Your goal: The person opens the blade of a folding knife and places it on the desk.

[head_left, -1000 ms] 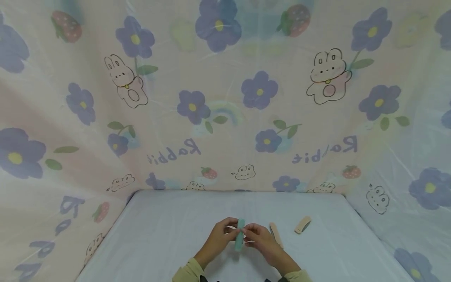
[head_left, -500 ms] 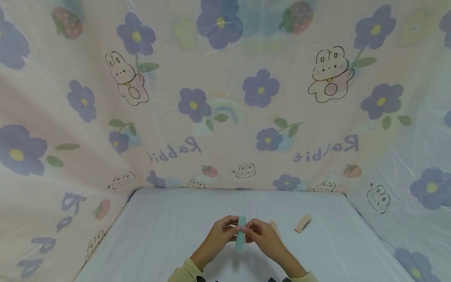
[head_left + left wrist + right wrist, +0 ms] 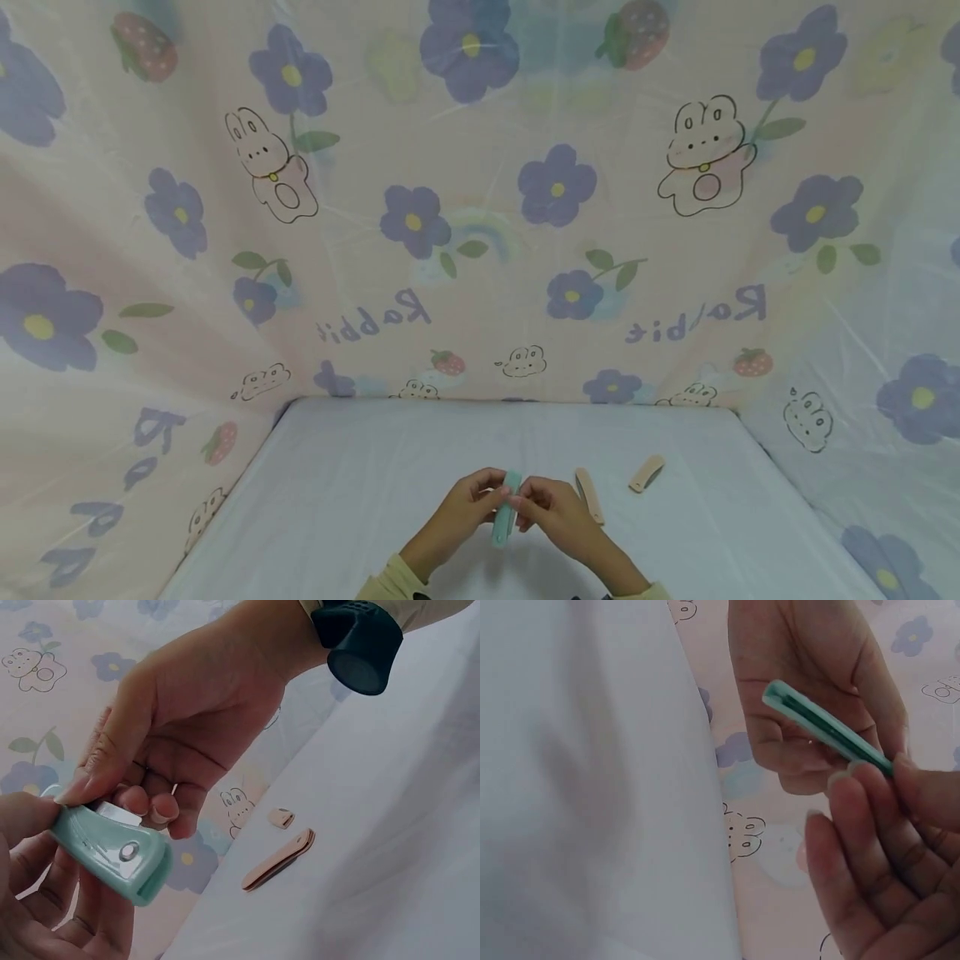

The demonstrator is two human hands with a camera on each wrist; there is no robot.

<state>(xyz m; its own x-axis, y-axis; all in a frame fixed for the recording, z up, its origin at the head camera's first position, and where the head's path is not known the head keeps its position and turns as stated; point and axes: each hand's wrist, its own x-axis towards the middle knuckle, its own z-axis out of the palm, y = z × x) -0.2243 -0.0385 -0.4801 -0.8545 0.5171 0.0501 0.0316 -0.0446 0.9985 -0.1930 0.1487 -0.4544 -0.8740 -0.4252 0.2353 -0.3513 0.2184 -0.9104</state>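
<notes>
A mint-green folding knife [image 3: 500, 531] is held in front of the body by both hands. The left hand [image 3: 459, 515] grips its handle, thumb on top and fingers underneath. With thumb and fingers, the right hand [image 3: 561, 510] pinches it near the far end. In the left wrist view the handle [image 3: 112, 851] shows a round rivet at its near end, and a short strip of shiny metal blade [image 3: 118, 814] sticks out along one side. The right wrist view shows a dark slot running along the knife's edge [image 3: 817, 724]. Part of the blade is hidden behind the fingers.
Two beige folding knives lie on the white table [image 3: 360, 467]: one [image 3: 589, 497] just right of the right hand, another [image 3: 647, 473] farther right. Patterned curtains [image 3: 480, 275] enclose the table at the back and sides. A dark wrist camera [image 3: 364, 649] sits on the right wrist.
The green knife and both hands have moved slightly toward the body, and the knife's near end has swung left. More of the nearer beige knife now shows beside the right hand.
</notes>
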